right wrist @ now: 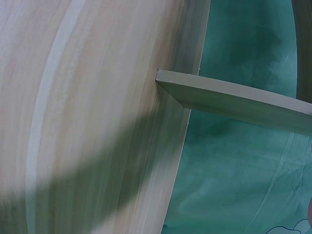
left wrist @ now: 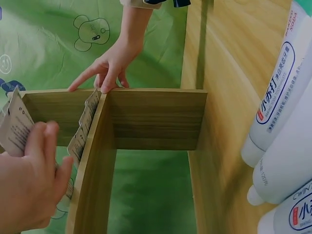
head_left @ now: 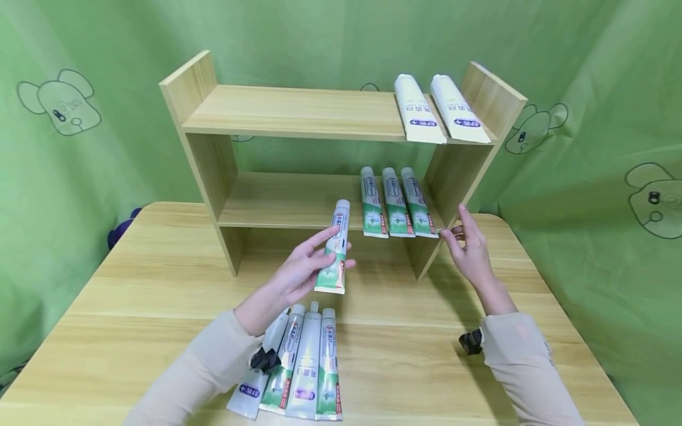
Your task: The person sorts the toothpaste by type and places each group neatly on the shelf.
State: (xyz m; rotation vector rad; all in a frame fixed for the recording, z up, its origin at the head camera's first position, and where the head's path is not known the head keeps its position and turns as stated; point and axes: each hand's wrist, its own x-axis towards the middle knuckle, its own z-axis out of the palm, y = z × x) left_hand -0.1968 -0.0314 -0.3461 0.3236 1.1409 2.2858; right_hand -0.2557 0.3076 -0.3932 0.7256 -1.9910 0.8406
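In the head view my left hand (head_left: 298,269) grips a green-and-white toothpaste tube (head_left: 333,272), cap up, in front of the middle shelf board (head_left: 288,198). The left wrist view shows the crimped end of this tube (left wrist: 17,126) by the fingers. My right hand (head_left: 471,251) touches the front edge of the wooden rack's right side panel (head_left: 463,171), its index finger stretched along it. Just left of its thumb, three matching toothpaste tubes (head_left: 395,207) lie side by side on the middle board, crimped ends over the front edge.
Two white toothpaste tubes (head_left: 418,109) lie on the top board (head_left: 298,106), at its right end. Several more tubes, white and green-and-white (head_left: 328,361), lie together on the wooden table (head_left: 405,355) near my left forearm. A green curtain (head_left: 319,35) hangs behind the rack.
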